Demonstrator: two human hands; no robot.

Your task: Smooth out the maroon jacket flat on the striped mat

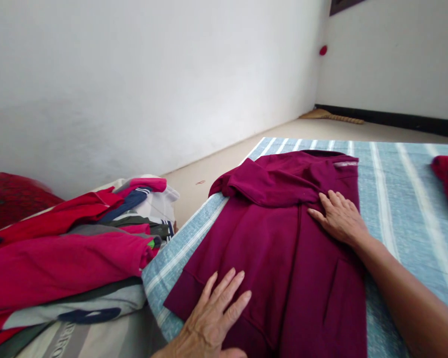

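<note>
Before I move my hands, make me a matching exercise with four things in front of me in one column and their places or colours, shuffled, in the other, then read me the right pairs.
Things:
1. Left hand
2. Right hand
3. Striped cloth
4. Pile of clothes

Places and colours:
A. Blue with white bands, beneath the maroon jacket
B. At the end of the folded-over sleeve
C. Left of the jacket, with bright pink and red pieces on top
D. Over the jacket's hem end, fingers spread

Right pairs: 1-D, 2-B, 3-A, 4-C.
</note>
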